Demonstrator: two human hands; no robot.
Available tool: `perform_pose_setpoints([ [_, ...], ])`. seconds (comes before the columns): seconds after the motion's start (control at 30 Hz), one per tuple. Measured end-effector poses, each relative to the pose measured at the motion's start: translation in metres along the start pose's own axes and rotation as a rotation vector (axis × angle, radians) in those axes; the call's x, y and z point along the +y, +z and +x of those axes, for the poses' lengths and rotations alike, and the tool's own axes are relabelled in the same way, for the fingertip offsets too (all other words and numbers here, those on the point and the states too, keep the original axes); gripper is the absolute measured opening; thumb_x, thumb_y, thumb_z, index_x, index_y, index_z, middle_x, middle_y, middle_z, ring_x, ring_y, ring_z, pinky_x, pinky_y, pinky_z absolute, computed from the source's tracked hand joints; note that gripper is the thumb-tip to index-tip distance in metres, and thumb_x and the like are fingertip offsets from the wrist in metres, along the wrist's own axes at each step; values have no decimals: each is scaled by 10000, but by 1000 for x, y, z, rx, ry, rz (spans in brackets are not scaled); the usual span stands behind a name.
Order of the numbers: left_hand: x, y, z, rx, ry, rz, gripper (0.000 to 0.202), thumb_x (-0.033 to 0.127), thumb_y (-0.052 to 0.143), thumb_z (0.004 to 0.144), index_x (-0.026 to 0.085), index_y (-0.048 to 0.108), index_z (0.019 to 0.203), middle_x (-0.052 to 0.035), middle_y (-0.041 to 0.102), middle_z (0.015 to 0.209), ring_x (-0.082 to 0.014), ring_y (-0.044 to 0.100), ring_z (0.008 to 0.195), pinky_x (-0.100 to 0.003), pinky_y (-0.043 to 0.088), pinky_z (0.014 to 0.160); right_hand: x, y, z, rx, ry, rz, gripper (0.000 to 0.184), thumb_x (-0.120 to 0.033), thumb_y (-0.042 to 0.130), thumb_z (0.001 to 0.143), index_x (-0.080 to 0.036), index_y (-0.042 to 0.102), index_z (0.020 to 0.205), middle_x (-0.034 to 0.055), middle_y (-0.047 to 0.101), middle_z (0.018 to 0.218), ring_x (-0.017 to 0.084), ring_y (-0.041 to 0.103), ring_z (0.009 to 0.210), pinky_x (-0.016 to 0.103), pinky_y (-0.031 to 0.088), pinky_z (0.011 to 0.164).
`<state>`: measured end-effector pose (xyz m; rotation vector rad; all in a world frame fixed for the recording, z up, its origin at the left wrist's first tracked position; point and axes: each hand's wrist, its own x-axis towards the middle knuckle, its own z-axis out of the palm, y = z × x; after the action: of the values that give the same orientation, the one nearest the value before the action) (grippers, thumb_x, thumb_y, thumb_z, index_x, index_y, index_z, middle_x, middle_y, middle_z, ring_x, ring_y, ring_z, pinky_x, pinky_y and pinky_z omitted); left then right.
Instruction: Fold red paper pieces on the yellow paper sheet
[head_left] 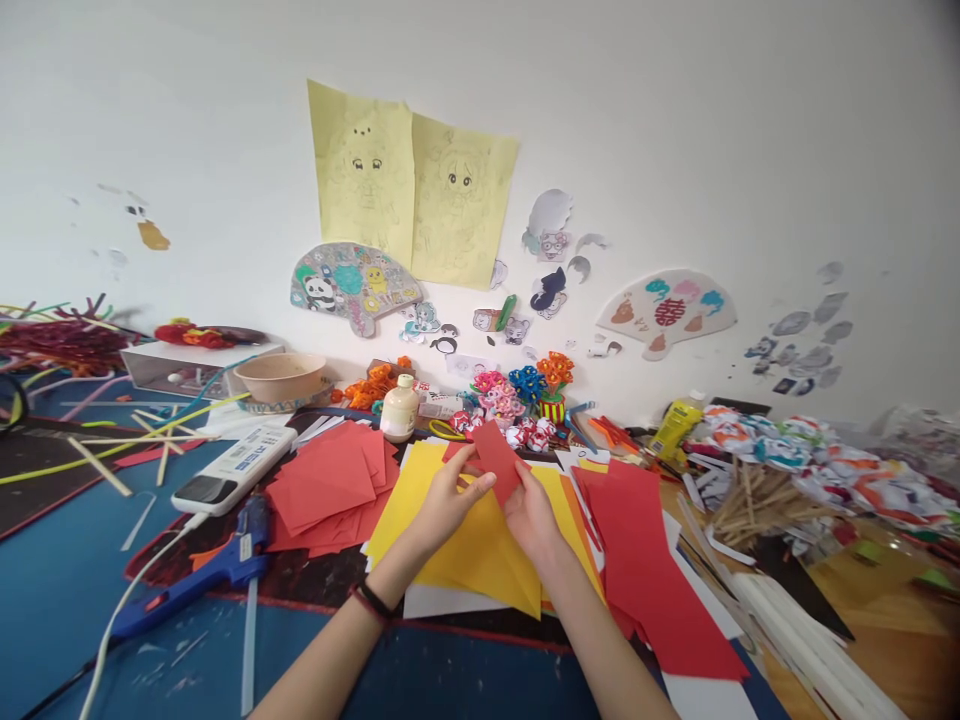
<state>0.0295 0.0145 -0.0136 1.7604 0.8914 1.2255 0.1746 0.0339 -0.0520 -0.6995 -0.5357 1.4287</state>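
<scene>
A narrow piece of red paper (496,458), seemingly folded, is held up over a stack of yellow paper (480,545). My right hand (531,508) grips its lower right side, thumb in front. At its left edge, my left hand (450,500) is closed with thumb and fingertips against the paper; some of those fingertips are hidden. To the left lies a loose pile of red paper squares (330,485). Larger red sheets (652,570) lie to the right, overlapping white paper.
A blue glue gun (202,585) and a white power strip (234,470) with a cable sit left. Behind stand a cream bottle (400,408), a pink bowl (281,378) and pipe-cleaner flowers (499,395). Wooden sticks (765,500) and a yellow bottle (677,425) are right.
</scene>
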Motion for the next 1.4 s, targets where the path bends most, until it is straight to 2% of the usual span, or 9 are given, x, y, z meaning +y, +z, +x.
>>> perform_pose_setpoints([
  [0.2,-3,-2,1,47,-30,-75,474,401,488,874,193,474,1300,-114,603,1215,-205,604,1018,-320,506,850,-1,9,-9,-115,0,-63,248,-327,655,800,-199,658,1012,57,716,1007,195,674,852,290,545,721],
  [0.33,-1,-1,1,78,-101,-206,474,432,518,842,197,493,1253,-104,640,1129,-210,630,933,-301,529,726,-3,12,-16,-304,-1,-215,292,-387,655,817,-174,657,1016,73,708,918,180,662,688,303,534,643],
  [0.43,2,-2,0,104,-153,-246,449,461,558,810,188,538,1165,-91,664,1055,-198,642,803,-275,511,620,-2,14,-21,-343,-24,-386,328,-426,648,817,-169,659,1020,70,697,867,166,647,614,288,517,591],
  [0.6,-2,-7,3,128,-185,-231,410,471,613,762,138,610,1001,-86,689,917,-210,645,786,-283,504,652,0,14,-22,-439,0,-597,257,-318,654,775,-166,670,982,74,691,889,162,643,644,270,501,596],
  [0.8,-14,-13,6,173,-120,-22,318,422,598,765,135,616,902,-46,659,823,-181,606,737,-246,461,598,-12,7,-15,-269,-135,-708,291,-177,586,702,-185,666,982,72,675,998,175,634,739,263,485,622],
  [0.97,-16,-13,4,94,-92,152,270,401,600,749,152,612,854,-28,642,793,-167,575,687,-238,424,569,-17,19,-21,-319,-270,-738,261,-297,605,796,-186,668,1023,45,681,874,158,591,685,247,441,592],
  [1.13,-17,-8,2,-4,-61,299,247,403,595,757,159,569,782,-30,634,729,-161,559,627,-240,372,545,-11,19,-22,-277,-380,-799,311,-429,659,782,-165,676,946,77,686,906,232,614,818,299,472,700],
  [1.27,-16,-7,1,-25,-86,334,310,446,624,734,156,565,828,-27,616,747,-163,536,640,-240,341,539,-12,9,-15,-235,-400,-881,304,-453,637,796,-150,645,772,38,627,707,176,548,630,259,417,565],
  [1.4,-15,-9,3,-23,-68,241,349,495,479,839,170,587,908,-16,596,776,-145,505,634,-240,344,551,-16,2,-11,-195,-398,-905,312,-440,647,791,-164,567,668,-31,488,562,112,411,498,230,308,475],
])
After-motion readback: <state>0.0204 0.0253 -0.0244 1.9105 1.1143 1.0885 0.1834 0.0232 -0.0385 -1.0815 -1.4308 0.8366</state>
